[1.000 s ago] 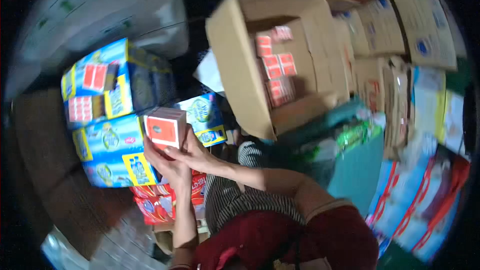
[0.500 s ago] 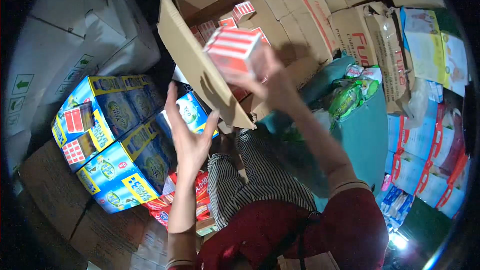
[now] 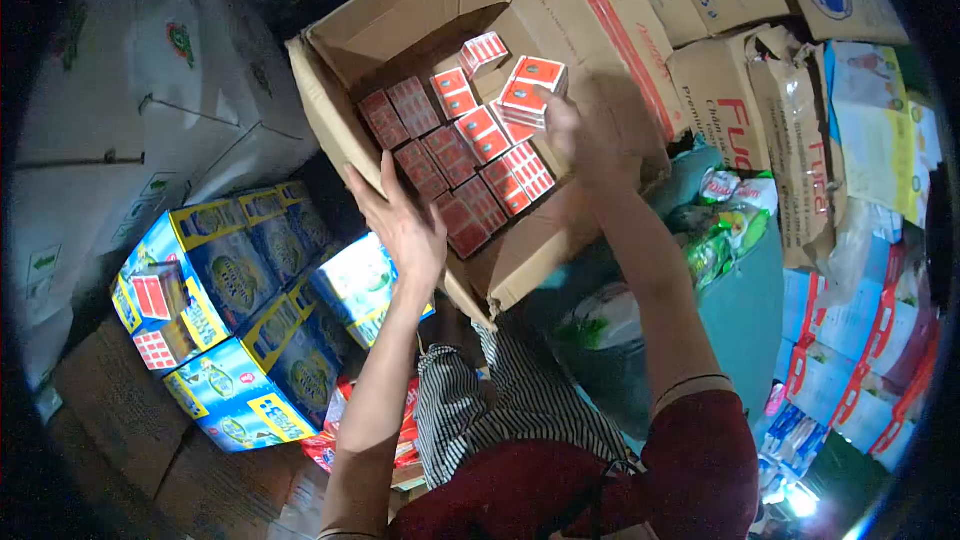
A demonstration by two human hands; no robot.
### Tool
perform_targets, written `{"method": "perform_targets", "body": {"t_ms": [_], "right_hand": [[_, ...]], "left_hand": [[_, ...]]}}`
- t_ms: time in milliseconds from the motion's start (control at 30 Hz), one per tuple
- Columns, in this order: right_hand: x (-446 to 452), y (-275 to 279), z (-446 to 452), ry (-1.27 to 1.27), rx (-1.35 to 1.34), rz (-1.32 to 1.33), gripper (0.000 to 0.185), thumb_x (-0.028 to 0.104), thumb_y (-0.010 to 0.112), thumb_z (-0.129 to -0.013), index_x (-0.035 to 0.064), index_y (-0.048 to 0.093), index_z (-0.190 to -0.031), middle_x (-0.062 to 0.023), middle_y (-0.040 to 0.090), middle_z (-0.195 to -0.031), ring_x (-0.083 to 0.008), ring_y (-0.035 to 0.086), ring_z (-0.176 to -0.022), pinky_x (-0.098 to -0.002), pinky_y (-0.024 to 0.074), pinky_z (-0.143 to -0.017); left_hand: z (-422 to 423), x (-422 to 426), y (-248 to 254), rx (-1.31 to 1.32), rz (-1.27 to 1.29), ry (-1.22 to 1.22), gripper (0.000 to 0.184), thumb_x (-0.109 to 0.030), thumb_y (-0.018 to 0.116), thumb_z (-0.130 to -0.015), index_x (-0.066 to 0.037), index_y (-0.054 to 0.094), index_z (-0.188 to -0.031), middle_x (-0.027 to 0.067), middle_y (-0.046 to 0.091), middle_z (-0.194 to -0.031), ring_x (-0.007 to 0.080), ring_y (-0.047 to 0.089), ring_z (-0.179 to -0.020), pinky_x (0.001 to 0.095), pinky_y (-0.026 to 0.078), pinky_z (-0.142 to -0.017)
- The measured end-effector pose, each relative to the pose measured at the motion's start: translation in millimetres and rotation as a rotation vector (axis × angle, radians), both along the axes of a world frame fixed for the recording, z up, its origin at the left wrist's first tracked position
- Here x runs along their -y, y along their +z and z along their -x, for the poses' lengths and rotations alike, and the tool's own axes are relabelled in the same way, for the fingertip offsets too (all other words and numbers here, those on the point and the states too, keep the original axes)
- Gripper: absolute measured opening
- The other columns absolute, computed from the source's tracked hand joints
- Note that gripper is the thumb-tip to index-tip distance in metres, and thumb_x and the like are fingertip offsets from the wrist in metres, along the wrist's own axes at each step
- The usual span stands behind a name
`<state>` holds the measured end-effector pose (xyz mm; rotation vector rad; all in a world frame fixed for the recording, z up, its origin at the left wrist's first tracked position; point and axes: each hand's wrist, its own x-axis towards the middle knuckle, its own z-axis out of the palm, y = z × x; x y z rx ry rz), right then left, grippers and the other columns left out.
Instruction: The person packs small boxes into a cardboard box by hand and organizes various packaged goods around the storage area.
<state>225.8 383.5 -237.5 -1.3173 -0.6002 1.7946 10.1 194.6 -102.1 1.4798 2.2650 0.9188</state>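
A brown cardboard carton (image 3: pixel 575 40) stands open in front of me, with several red-and-white packs of small boxes (image 3: pixel 465 155) laid in rows on its floor. Inside it, my right hand (image 3: pixel 570 135) grips one such pack (image 3: pixel 533 85) by its right side, above the others; some of its fingers are hidden or blurred. At the carton's near left wall is my left hand (image 3: pixel 405 230), fingers spread and resting against the rim, holding nothing.
Blue-and-yellow boxes (image 3: pixel 240 280) are stacked at left, two small red packs (image 3: pixel 158 295) on their side. A teal bag (image 3: pixel 735 310) with green packets (image 3: pixel 720 230) stands at right. Large white cartons (image 3: pixel 150 130) rise at far left, more cardboard boxes (image 3: pixel 730 110) behind.
My right hand has carried the red-and-white pack from over the carton's near wall down and rightward inside. My left hand has come up to the carton's rim. The view has shifted, showing more packs.
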Motion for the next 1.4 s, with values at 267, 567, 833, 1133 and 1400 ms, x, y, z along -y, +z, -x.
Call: {"method": "perform_targets", "body": {"t_ms": [267, 567, 833, 1133, 1400], "right_hand": [[-7.9, 12.6, 50.4, -0.15, 0.169, -0.005, 0.03, 0.02, 0.058, -0.084, 0.0067, 0.05, -0.11, -0.0084, 0.058, -0.097, -0.0188, 0.057, -0.089, -0.0354, 0.047, -0.076], [-32.3, -35.1, 53.6, 0.098, 0.698, 0.094, 0.037, 0.03, 0.063, -0.081, 0.0035, 0.055, -0.104, -0.0063, 0.059, -0.095, -0.0164, 0.052, -0.081, -0.0337, 0.043, -0.074], [-29.6, -49.6, 76.4, 0.258, 0.536, 0.131, 0.047, 0.03, 0.065, -0.08, 0.005, 0.048, -0.117, -0.0062, 0.056, -0.105, -0.0156, 0.05, -0.092, -0.0315, 0.0418, -0.079], [-47.0, -155.4, 79.1, 0.215, 0.387, 0.078, 0.046, 0.018, 0.06, -0.083, 0.0079, 0.047, -0.126, -0.0065, 0.054, -0.119, -0.0182, 0.049, -0.109, -0.0311, 0.0394, -0.091], [-19.8, -110.0, 76.6, 0.215, 0.692, 0.103, 0.042, 0.012, 0.056, -0.08, 0.0061, 0.05, -0.121, -0.0083, 0.056, -0.116, -0.0204, 0.051, -0.108, -0.0314, 0.0402, -0.09]], "left_hand": [[-0.1, -6.0, 5.2, 0.082, 0.047, -0.004, 0.078, 0.008, 0.058, -0.065, -0.009, 0.03, -0.135, 0.0295, 0.0, -0.142, 0.0476, 0.01, -0.131, 0.0469, 0.018, -0.106], [2.2, -7.1, 3.8, 0.094, 0.087, -0.019, 0.078, 0.01, 0.055, -0.064, -0.008, 0.031, -0.135, 0.0323, -0.002, -0.141, 0.0491, 0.008, -0.13, 0.0492, 0.017, -0.106], [1.1, -9.2, 1.2, 0.075, 0.087, -0.005, 0.076, 0.011, 0.053, -0.064, -0.008, 0.032, -0.134, 0.0345, 0.001, -0.139, 0.0514, 0.01, -0.129, 0.0508, 0.018, -0.105], [3.2, -6.1, -6.1, 0.071, 0.103, 0.011, 0.084, 0.011, 0.056, -0.055, -0.008, 0.033, -0.134, 0.0299, -0.002, -0.142, 0.0469, 0.007, -0.132, 0.0443, 0.017, -0.108], [4.4, -8.3, 2.3, 0.082, 0.132, 0.004, 0.076, 0.009, 0.054, -0.062, -0.007, 0.034, -0.133, 0.0331, 0.0, -0.14, 0.0496, 0.01, -0.13, 0.0485, 0.019, -0.106]]}}
